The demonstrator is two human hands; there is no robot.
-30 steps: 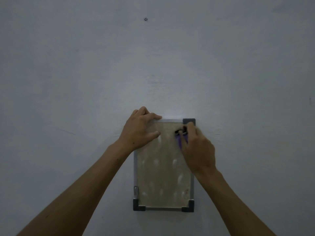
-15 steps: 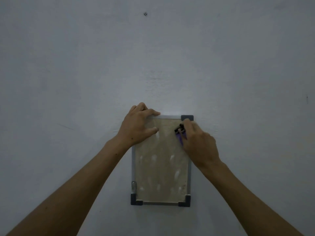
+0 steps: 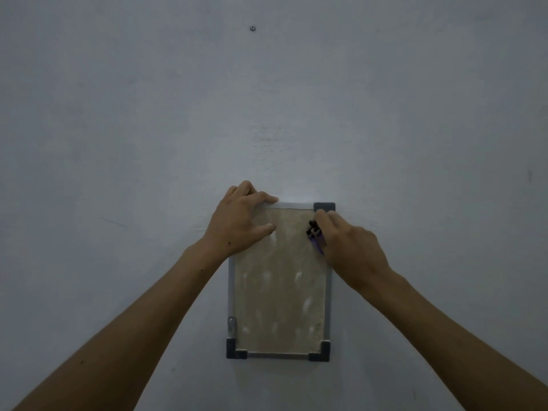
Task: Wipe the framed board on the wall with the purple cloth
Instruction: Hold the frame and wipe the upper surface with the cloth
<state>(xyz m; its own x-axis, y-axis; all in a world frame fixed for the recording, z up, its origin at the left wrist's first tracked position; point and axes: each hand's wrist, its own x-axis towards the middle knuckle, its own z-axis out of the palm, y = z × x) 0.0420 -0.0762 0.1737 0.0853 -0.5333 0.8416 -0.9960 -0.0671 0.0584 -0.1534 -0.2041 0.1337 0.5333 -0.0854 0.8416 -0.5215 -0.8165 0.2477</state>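
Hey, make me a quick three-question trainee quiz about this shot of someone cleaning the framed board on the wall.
1. True or false: the left hand grips the top left corner of the silver-framed beige board.
2. Which hand holds the small purple cloth?
3. Multiple choice: pale smudges on the board lie mostly A) in its lower half, B) on the grey wall, C) nowhere.

Key: 1 true; 2 the right hand; 3 A.

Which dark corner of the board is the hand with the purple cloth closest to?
The top right corner cap; the right hand touches it.
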